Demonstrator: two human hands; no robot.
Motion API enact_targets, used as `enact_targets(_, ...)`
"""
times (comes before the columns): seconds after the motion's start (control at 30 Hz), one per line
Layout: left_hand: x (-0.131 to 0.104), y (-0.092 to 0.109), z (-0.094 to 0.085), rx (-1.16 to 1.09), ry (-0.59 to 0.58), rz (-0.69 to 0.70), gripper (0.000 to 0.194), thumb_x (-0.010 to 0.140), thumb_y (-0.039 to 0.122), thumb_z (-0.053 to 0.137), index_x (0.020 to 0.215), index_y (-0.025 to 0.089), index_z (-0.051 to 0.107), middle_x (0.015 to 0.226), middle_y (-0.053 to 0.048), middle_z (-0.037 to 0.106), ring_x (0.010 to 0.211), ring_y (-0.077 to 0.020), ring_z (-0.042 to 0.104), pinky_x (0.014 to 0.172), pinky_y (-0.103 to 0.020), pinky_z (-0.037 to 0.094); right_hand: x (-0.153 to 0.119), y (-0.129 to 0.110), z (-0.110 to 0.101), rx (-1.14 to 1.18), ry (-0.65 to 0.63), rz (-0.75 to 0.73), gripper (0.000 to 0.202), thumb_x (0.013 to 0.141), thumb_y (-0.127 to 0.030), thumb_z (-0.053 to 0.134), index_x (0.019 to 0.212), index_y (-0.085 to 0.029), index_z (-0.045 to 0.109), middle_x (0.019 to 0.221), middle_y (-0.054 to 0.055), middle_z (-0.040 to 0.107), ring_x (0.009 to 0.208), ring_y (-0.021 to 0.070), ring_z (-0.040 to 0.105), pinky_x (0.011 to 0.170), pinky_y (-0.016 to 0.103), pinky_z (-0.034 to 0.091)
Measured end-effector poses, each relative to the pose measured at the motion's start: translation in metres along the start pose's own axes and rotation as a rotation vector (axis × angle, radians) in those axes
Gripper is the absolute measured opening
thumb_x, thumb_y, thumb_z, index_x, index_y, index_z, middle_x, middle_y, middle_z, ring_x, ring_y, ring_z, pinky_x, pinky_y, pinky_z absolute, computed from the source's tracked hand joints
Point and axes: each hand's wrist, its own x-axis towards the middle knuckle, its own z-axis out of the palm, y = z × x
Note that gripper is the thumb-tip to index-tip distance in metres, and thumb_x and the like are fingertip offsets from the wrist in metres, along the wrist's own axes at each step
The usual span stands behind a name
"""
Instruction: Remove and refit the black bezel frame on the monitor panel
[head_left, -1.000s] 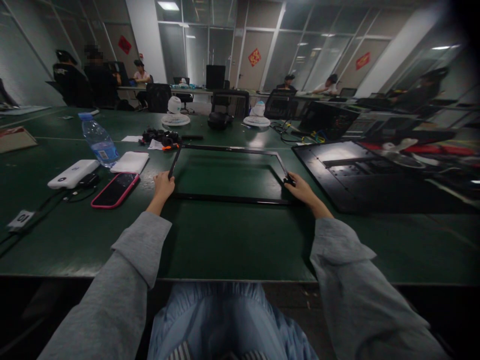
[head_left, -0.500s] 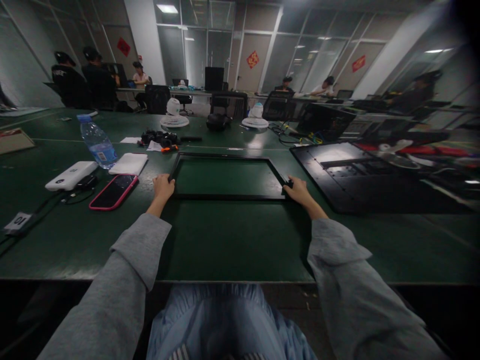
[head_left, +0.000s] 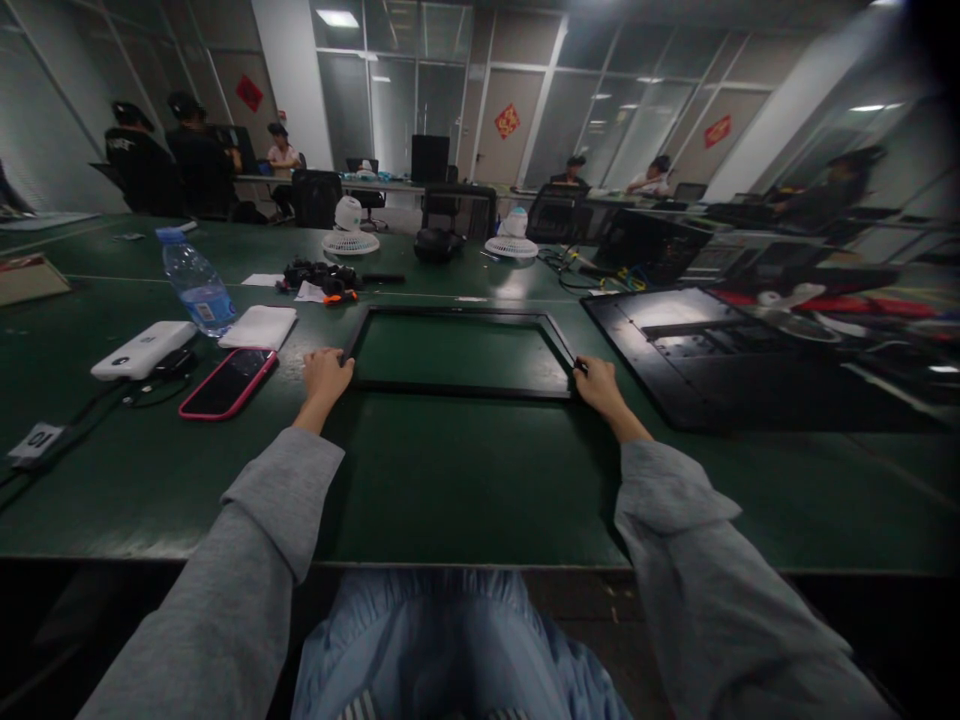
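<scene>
Between my hands is a thin black rectangular frame (head_left: 465, 389), like a monitor bezel, with the green table (head_left: 465, 480) showing through its opening. My left hand (head_left: 326, 376) is closed on the frame's left side, thumb on top. At the opposite side, my right hand (head_left: 600, 384) pinches the right edge near its front corner. The fingers under the frame are hidden on both sides. Right of my right hand lies a large flat black panel (head_left: 675, 375), like a monitor's back cover.
To the left are a phone with a pink case (head_left: 229, 384), a white power bank (head_left: 142, 349) with cables, folded white tissue (head_left: 259, 328) and a tilted water bottle (head_left: 196, 285). Farther back stand two white fans (head_left: 350, 235), near a dark jumble of gear (head_left: 319, 277). Several people sit beyond.
The frame has shifted slightly and skewed, its far left corner now a little more to the right. Both hands keep their hold at its sides and have barely moved.
</scene>
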Motion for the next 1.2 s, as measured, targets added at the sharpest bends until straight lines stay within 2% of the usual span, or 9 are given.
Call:
enact_targets(0.13, -0.005, 0.009, -0.005, 0.048, -0.049, -0.039, 0.032, 0.098, 0.028, 0.059, 0.124, 0.017, 0.073, 0.140, -0.021, 0.068, 0.142, -0.0401, 0.053, 0.115, -0.057, 0.044, -0.001, -0.006, -0.001, 0.018, 0.019, -0.018, 0.039, 0.082, -0.017, 0.050, 0.113, -0.014, 0.074, 0.112, 0.021, 0.075, 0.111, 0.0354, 0.067, 0.109, 0.055, 0.047)
enact_targets(0.23, -0.006, 0.016, -0.010, -0.009, -0.048, -0.081, 0.036, 0.102, 0.027, 0.054, 0.135, 0.017, 0.065, 0.139, -0.021, 0.069, 0.139, -0.0369, 0.058, 0.115, -0.053, 0.045, -0.003, -0.013, -0.004, 0.024, 0.119, -0.075, 0.043, 0.086, -0.018, 0.048, 0.123, -0.012, 0.070, 0.114, 0.021, 0.073, 0.113, 0.0353, 0.064, 0.109, 0.057, 0.046)
enact_targets(0.37, -0.004, 0.019, -0.012, -0.202, 0.040, -0.056, 0.040, 0.104, 0.027, 0.052, 0.142, 0.017, 0.056, 0.133, -0.018, 0.073, 0.122, -0.0318, 0.070, 0.107, -0.048, 0.052, -0.008, -0.022, -0.012, 0.029, 0.333, -0.131, 0.053, 0.095, -0.024, 0.042, 0.144, -0.010, 0.057, 0.130, 0.023, 0.065, 0.126, 0.0355, 0.056, 0.115, 0.060, 0.040)
enact_targets(0.5, -0.001, 0.017, -0.011, -0.317, 0.128, -0.009, 0.041, 0.102, 0.025, 0.054, 0.143, 0.018, 0.053, 0.127, -0.016, 0.075, 0.112, -0.0289, 0.075, 0.103, -0.045, 0.054, -0.012, -0.027, -0.019, 0.047, 0.394, -0.140, 0.056, 0.100, -0.030, 0.038, 0.151, -0.011, 0.050, 0.136, 0.023, 0.060, 0.131, 0.0360, 0.053, 0.115, 0.062, 0.040)
enact_targets(0.67, -0.003, 0.014, -0.010, -0.249, 0.113, -0.005, 0.038, 0.101, 0.025, 0.054, 0.136, 0.016, 0.061, 0.131, -0.018, 0.074, 0.121, -0.0319, 0.071, 0.106, -0.046, 0.051, -0.012, -0.025, -0.014, 0.119, 0.363, -0.102, 0.052, 0.095, -0.029, 0.046, 0.144, -0.014, 0.059, 0.130, 0.020, 0.066, 0.125, 0.0326, 0.059, 0.113, 0.057, 0.044)
enact_targets(0.87, -0.006, 0.011, -0.010, -0.043, 0.008, -0.002, 0.036, 0.099, 0.028, 0.052, 0.129, 0.015, 0.070, 0.130, -0.021, 0.073, 0.127, -0.0366, 0.063, 0.110, -0.051, 0.047, -0.010, -0.017, -0.009, 0.238, 0.180, 0.101, 0.048, 0.085, -0.030, 0.058, 0.128, -0.015, 0.071, 0.109, 0.015, 0.074, 0.105, 0.0302, 0.069, 0.103, 0.048, 0.052)
enact_targets(1.07, -0.011, 0.011, -0.010, 0.066, -0.017, -0.006, 0.035, 0.097, 0.030, 0.056, 0.123, 0.019, 0.076, 0.136, -0.021, 0.067, 0.136, -0.0439, 0.051, 0.109, -0.062, 0.046, -0.009, -0.012, -0.010, 0.247, 0.075, 0.239, 0.049, 0.079, -0.036, 0.064, 0.122, -0.015, 0.075, 0.093, 0.010, 0.072, 0.089, 0.0270, 0.068, 0.091, 0.042, 0.053)
enact_targets(1.2, -0.012, 0.017, -0.013, 0.046, -0.017, -0.015, 0.042, 0.098, 0.032, 0.057, 0.135, 0.018, 0.070, 0.146, -0.021, 0.061, 0.140, -0.0440, 0.047, 0.110, -0.064, 0.045, -0.008, -0.011, -0.010, 0.279, 0.063, 0.276, 0.049, 0.076, -0.036, 0.065, 0.119, -0.016, 0.075, 0.081, 0.006, 0.070, 0.079, 0.0243, 0.064, 0.084, 0.040, 0.052)
